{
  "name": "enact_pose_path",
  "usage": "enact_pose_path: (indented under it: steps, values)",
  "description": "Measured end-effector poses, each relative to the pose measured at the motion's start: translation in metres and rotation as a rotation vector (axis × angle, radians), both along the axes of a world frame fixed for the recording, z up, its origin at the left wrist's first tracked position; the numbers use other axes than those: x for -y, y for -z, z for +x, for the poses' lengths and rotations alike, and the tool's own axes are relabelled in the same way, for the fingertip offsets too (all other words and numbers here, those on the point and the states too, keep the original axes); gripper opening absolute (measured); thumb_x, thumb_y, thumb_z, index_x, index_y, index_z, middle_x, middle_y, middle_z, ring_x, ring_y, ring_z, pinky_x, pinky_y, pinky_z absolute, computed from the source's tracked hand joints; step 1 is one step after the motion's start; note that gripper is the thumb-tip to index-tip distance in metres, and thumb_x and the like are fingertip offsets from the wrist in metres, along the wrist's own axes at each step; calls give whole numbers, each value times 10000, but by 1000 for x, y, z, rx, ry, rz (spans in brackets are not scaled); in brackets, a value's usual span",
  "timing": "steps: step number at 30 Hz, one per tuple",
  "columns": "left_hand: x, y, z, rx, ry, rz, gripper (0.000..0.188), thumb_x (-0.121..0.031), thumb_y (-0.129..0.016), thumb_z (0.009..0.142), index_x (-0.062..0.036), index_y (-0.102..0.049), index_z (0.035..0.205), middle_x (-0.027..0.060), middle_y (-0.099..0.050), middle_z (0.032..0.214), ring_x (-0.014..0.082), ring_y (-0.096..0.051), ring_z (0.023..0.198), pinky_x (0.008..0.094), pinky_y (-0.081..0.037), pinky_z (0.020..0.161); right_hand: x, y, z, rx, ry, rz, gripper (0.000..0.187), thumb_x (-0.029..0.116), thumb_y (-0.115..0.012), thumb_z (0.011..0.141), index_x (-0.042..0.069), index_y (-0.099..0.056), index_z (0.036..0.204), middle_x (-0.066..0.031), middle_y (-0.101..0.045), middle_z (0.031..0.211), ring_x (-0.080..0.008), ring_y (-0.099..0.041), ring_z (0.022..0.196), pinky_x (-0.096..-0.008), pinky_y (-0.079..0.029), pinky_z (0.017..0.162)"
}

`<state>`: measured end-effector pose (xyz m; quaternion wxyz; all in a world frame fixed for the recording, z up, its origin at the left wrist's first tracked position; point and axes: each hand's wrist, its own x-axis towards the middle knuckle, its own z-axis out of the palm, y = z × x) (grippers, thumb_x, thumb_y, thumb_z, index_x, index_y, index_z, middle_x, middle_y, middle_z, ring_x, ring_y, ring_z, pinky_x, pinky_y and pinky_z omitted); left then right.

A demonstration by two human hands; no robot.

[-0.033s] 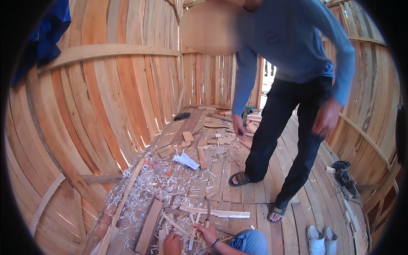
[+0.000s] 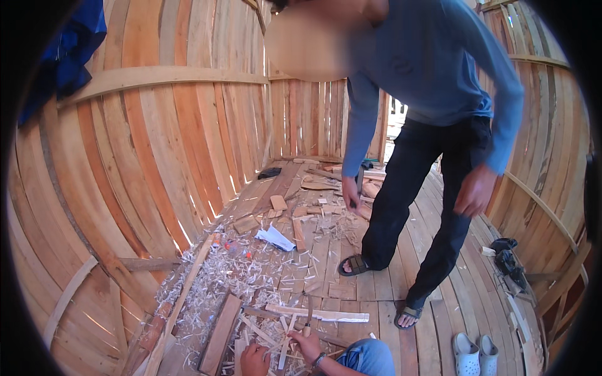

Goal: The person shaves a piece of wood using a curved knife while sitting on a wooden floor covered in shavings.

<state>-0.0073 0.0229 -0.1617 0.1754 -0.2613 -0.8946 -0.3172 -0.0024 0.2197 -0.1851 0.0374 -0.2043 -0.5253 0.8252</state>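
Note:
At the lower edge, my right hand is closed around the light handle of a knife-like tool with a thin, dark, slightly curved blade pointing away from me. Close by on the left, my left hand has its fingers curled. What it grips, if anything, is hidden. A pale wood piece lies against its left side. Thin wooden strips lie between and just beyond my hands. To the left rests a thick reddish-brown wooden block.
A person in a blue top stands bent over ahead, one hand near a dark object. Wood shavings and offcuts cover the plank floor. A folded white sheet lies mid-floor. Pale clogs sit at lower right; a plank wall rises left.
The standing person's head and lowered hands have shifted very slightly. My hands and the knife-like tool stay practically in place.

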Motion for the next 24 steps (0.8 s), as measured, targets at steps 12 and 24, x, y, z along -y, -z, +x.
enact_pose_path:
  steps: [12,24]
  values:
    - [6,31,-7,711,-210,1043,395,-90,-652,856,-101,-519,1228,154,-608,1018,252,-647,833,368,-547,737,32,-19,24,-268,-128,283,246,72,-726,837,-8,-616,1042,-17,-626,735,-65,-551,534,-216,-435,459]
    - [28,-2,-16,638,-405,1508,852,14,-643,853,-214,-137,1499,119,-537,1109,192,-538,983,364,-448,852,26,3,10,-354,-95,326,294,141,-791,794,-17,-581,925,-58,-652,900,-90,-601,787,-247,-515,683]
